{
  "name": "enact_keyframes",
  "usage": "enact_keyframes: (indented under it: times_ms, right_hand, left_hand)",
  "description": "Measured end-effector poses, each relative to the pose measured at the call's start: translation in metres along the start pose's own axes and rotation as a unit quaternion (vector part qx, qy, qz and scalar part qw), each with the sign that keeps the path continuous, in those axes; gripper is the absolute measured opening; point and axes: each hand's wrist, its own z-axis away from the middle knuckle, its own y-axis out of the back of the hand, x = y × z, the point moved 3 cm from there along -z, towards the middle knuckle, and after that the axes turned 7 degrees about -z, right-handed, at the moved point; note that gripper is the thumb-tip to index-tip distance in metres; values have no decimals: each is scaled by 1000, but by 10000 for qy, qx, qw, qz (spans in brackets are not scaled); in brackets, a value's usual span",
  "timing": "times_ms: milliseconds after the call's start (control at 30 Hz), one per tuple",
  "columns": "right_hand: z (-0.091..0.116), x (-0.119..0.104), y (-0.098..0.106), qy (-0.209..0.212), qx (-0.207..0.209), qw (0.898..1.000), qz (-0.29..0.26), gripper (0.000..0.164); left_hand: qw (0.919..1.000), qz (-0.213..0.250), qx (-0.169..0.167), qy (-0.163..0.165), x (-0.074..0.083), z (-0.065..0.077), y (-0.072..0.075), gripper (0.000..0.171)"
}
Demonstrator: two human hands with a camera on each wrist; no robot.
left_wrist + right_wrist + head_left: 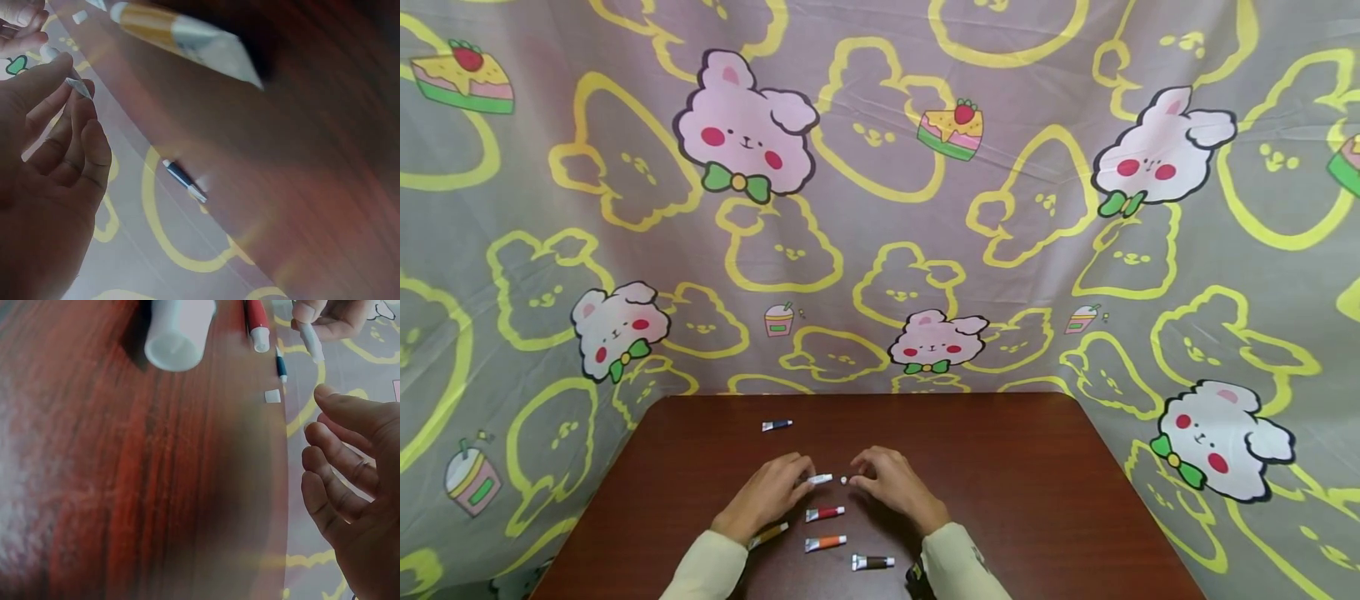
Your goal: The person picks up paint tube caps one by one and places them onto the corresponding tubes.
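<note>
My left hand (pixel 769 493) pinches a small white paint tube (pixel 822 478) between thumb and fingers. Its pale nozzle end points toward the right hand, and its flat silvery end (pixel 80 89) shows past the fingers in the left wrist view. A small white cap (pixel 843 480) lies loose on the table between the two hands. Just right of that cap is my right hand (pixel 895 485), fingers loosely bent and holding nothing. In the right wrist view, a gap separates its fingertips (pixel 322 394) from the cap (pixel 272 396).
Nearer me on the brown table (pixel 1037 500) lie a red tube (pixel 825 514), an orange tube (pixel 825 543), a dark brown tube (pixel 873 562) and an ochre tube (pixel 769 534) beside the left wrist. A dark blue tube (pixel 777 425) lies farther back. A patterned curtain (pixel 865 208) hangs behind.
</note>
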Motion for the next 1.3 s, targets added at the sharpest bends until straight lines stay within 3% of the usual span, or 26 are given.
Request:
enact_keyframes:
  times_ms: [267, 467, 733, 1067, 1300]
  right_hand:
    - [-3, 2, -3, 22, -58, 10000, 55, 20]
    - [-4, 3, -5, -114, -159, 9998, -42, 21]
    - [-7, 4, -7, -241, -287, 9993, -82, 20]
    - [-13, 8, -13, -375, -390, 9985, 20, 21]
    - [-13, 7, -15, -448, -480, 9977, 147, 20]
  left_hand:
    - [9999, -123, -16, 46, -8, 6, -4, 19]
    - [9993, -154, -266, 215, -14, 11, -7, 19]
    - [9995, -104, -213, 231, -16, 14, -8, 23]
    - [9975, -13, -507, 498, -19, 14, -9, 20]
    - [9980, 81, -482, 405, -22, 13, -10, 21]
